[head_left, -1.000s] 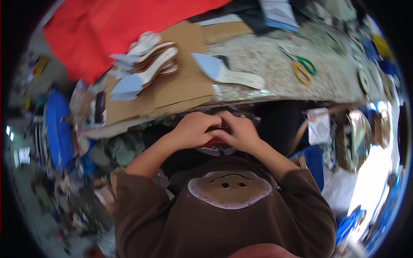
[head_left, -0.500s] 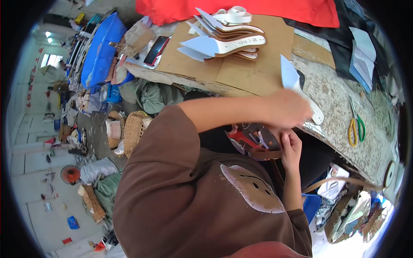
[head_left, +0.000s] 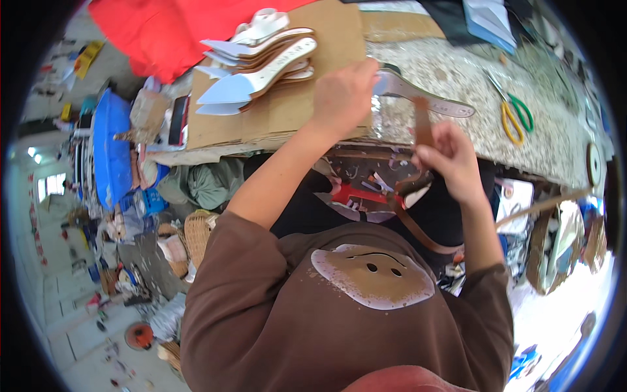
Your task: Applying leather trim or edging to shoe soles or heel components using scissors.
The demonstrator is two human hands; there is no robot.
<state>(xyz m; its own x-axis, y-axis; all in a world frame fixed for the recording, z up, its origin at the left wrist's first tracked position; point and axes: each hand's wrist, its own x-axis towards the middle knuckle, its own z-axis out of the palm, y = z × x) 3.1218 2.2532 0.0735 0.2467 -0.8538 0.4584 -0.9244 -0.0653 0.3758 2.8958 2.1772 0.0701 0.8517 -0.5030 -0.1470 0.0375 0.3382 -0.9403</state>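
A pale shoe insole (head_left: 434,101) with a bluish toe lies over the worktable, its toe end at my left hand (head_left: 343,95). My left hand is closed at that toe, and the fingers cover the tip. In my right hand (head_left: 450,160), thumb and fingers pinch a brown strap (head_left: 423,121). The strap's upper end stands against the insole's near edge; its lower part appears to run down across my lap. To the left, several similar insoles (head_left: 277,64) with blue-white toes are stacked on cardboard (head_left: 339,39), beside a white strap roll (head_left: 264,26).
Scissors (head_left: 509,117) with yellow and green handles lie on the speckled worktable (head_left: 555,147) at right. Behind the insole sits a small dark object (head_left: 390,67). Red cloth (head_left: 150,39) covers the far left; a phone (head_left: 177,121) and a blue tub (head_left: 112,150) are further left.
My left hand has left the strap near my right hand and moved left to the insole's toe. My right hand has lifted the strap up to the insole. The whole view has turned.
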